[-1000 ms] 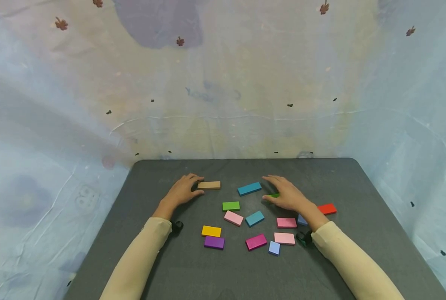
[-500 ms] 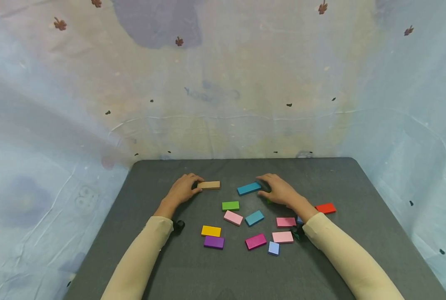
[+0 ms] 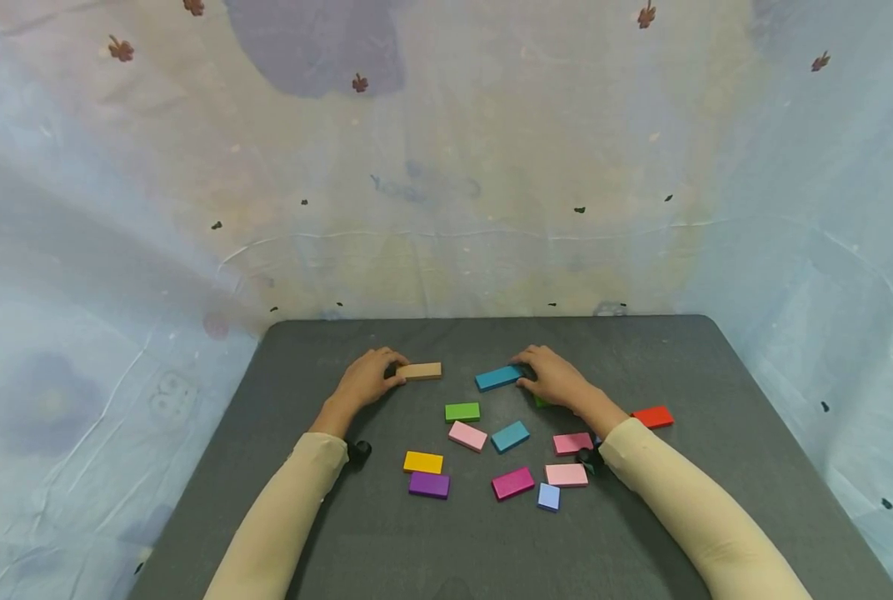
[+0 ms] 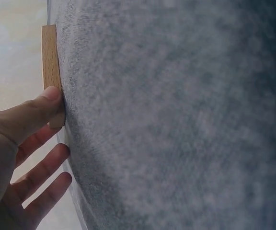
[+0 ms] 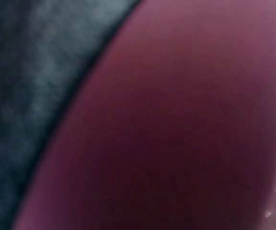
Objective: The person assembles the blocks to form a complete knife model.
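Note:
My left hand (image 3: pixel 366 382) pinches the left end of a plain wooden block (image 3: pixel 424 371) near the table's far edge. In the left wrist view the thumb lies on one side of the wooden block (image 4: pixel 51 57), a finger on the other, and two more fingers are spread below. Across from it, my right hand (image 3: pixel 559 377) grips the right end of a long blue block (image 3: pixel 497 378) between thumb and fingers. Under that palm a green block (image 3: pixel 541 402) is mostly hidden. A blurred dark pink surface (image 5: pixel 166 115) fills most of the right wrist view.
Several blocks lie on the dark table (image 3: pixel 341 533): green (image 3: pixel 462 412), light pink (image 3: pixel 467 436), teal (image 3: pixel 510 437), yellow (image 3: pixel 423 462), purple (image 3: pixel 429 485), magenta (image 3: pixel 513 483). A pink block (image 3: pixel 571 443) lies right beside the right wrist's camera, and a red block (image 3: pixel 653 417) past that forearm.
My right hand has moved left from above the green block and closed on the blue block's end. The pink block by the right wrist has turned slightly. My left hand stays on the wooden block.

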Available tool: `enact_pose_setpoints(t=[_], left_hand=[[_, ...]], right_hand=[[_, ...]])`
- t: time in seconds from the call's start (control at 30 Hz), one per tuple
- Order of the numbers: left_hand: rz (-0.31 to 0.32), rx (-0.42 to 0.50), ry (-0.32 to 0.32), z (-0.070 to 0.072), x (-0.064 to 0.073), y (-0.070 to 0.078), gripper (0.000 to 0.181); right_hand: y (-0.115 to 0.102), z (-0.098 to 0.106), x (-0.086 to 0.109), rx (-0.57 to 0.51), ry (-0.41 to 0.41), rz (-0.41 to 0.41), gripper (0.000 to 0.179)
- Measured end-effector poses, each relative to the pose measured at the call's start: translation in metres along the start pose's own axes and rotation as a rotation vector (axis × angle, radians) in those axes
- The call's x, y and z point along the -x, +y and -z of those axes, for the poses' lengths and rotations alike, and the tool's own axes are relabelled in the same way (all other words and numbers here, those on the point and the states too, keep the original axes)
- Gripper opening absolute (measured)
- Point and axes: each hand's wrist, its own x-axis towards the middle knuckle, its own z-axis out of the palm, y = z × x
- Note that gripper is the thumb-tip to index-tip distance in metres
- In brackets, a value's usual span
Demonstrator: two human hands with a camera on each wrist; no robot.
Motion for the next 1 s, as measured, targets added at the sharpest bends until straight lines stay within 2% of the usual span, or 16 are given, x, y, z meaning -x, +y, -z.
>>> enact_pose_setpoints(t=[0.27,0.57,1.0], left_hand=[[0.014,0.028,-0.010,0.000,0.002,0.002,0.037],[-0.031,0.042,-0.002,0.000,0.007,0.001,0.035],[-0.053,0.049,-0.023,0.000,0.016,0.014,0.036]], right_hand=[[-0.001,0.000,-0.002,0.018,0.017,-0.011,0.035],[-0.002,0.002,0.003,-0.011,0.020,-0.013,0.035],[-0.010,0.002,0.015,-0.049,0.034,0.014,0.034]])
